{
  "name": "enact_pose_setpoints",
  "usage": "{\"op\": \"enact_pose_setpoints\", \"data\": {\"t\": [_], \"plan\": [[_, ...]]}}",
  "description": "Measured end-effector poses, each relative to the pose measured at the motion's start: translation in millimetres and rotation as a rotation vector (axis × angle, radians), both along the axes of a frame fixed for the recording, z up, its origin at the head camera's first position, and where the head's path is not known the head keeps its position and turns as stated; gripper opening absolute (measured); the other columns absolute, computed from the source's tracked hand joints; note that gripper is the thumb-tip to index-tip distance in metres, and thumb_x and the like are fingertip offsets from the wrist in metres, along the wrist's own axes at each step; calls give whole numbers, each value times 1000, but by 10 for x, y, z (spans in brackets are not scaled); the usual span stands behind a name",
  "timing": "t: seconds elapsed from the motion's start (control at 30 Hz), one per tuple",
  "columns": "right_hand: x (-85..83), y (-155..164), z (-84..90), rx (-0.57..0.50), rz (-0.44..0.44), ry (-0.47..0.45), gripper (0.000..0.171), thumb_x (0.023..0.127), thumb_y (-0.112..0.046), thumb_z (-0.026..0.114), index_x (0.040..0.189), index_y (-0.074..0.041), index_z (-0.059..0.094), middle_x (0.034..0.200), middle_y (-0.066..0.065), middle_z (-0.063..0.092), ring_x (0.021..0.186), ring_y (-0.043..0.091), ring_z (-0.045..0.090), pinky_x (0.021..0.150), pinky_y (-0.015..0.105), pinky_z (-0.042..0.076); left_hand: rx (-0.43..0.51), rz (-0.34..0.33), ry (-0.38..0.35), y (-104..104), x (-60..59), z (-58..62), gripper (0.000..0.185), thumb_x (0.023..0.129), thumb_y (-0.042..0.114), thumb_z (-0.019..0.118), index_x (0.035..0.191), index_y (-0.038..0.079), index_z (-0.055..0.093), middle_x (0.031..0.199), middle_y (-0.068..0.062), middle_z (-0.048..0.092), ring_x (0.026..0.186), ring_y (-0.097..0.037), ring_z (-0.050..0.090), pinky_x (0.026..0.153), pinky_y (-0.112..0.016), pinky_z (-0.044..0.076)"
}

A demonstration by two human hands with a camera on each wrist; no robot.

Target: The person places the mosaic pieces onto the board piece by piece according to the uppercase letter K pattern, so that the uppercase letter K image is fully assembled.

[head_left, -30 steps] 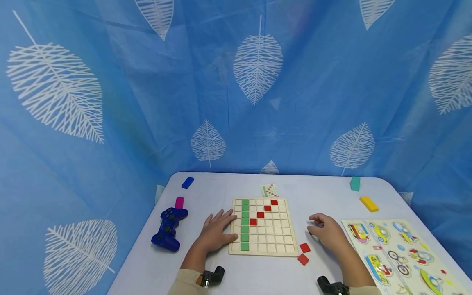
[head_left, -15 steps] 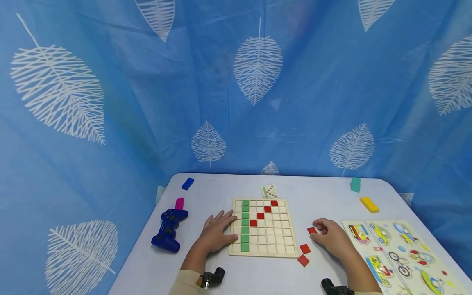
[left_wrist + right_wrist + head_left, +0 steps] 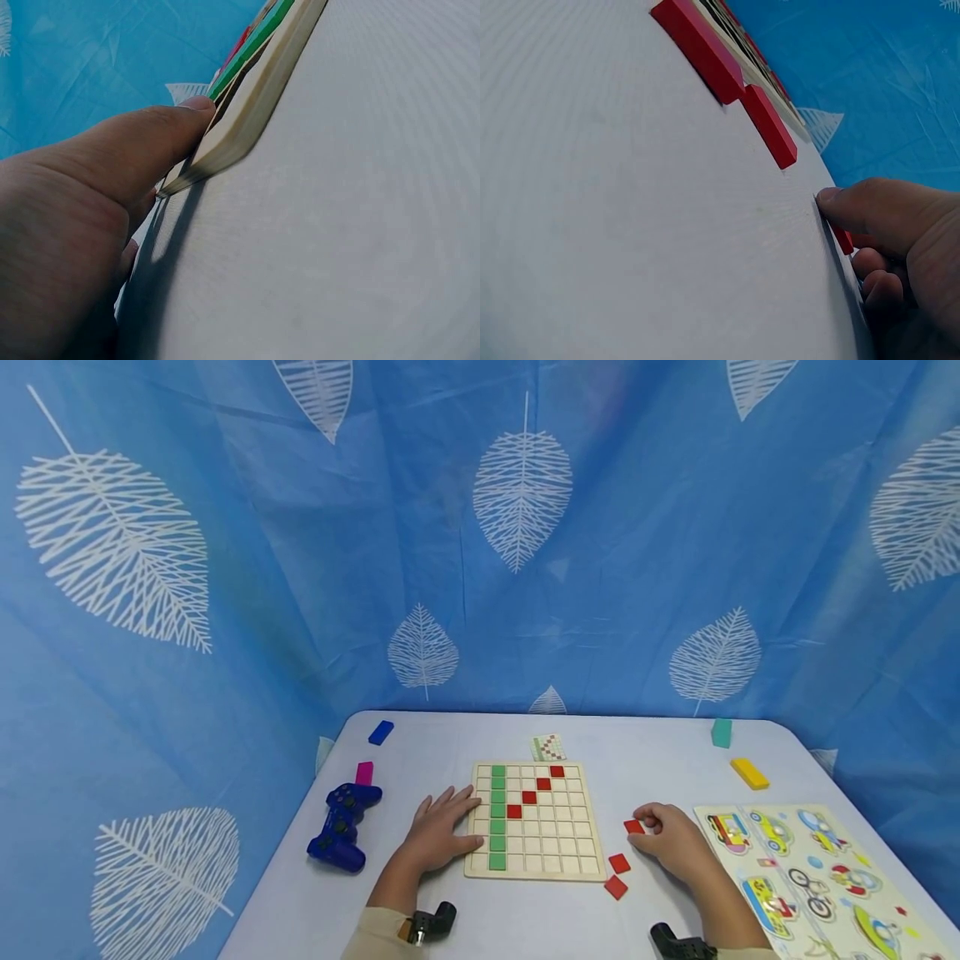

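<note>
The small pattern card [image 3: 548, 747] beyond the wooden grid board [image 3: 534, 820] is too small to read; the vehicle puzzle [image 3: 821, 877] is cut off.

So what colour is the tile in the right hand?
Red: the tile in the right hand, clearest in the head view.

Bare surface [image 3: 645, 768] lies open at 12 o'clock of the right hand [image 3: 675, 842], while two loose red tiles [image 3: 618, 874] block its 8 o'clock toward the grid board [image 3: 592, 866].
</note>
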State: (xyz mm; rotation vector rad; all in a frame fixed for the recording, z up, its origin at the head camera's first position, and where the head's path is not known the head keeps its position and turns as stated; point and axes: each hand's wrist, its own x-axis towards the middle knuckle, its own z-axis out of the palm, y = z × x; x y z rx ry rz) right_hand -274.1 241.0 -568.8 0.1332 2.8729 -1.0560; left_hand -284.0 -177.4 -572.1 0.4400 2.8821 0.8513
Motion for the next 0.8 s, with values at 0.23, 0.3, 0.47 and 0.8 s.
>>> {"op": "enact_pose_setpoints", "data": {"t": [0.23, 0.3, 0.47, 0.8], "plan": [[0, -15, -3, -1, -18, -8, 42, 87, -25, 85, 122, -7, 70, 105, 8, 60, 98, 25, 53, 79, 34, 49, 3, -2, 1, 1, 4, -7, 72, 92, 49, 77, 155, 28, 52, 171, 7, 34, 162, -30, 19, 129, -64, 3], [2, -21, 6, -5, -23, -3, 41, 88, -25, 84, 121, -7, 71, 105, 8, 61, 98, 25, 53, 80, 35, 49, 0, -1, 6, -1, 3, -7, 72, 92, 49, 77, 155, 28, 52, 171, 6, 34, 162, -30, 19, 129, -64, 4], [11, -12, 23, -25, -48, 8, 40, 90, -26, 82, 122, -6, 71, 101, 7, 64, 94, 24, 55, 76, 33, 48, 1, -4, 4, 7, -1, -3, 72, 92, 49, 77, 155, 28, 52, 171, 6, 35, 162, -30, 19, 129, -64, 4], [22, -108, 79, -127, -101, 4, 48, 93, -33, 79, 128, -4, 66, 109, 10, 68, 100, 26, 58, 80, 32, 53, -2, -2, -9, 0, 3, 15, 72, 91, 50, 77, 155, 28, 52, 171, 7, 34, 162, -30, 18, 129, -64, 3]]}}
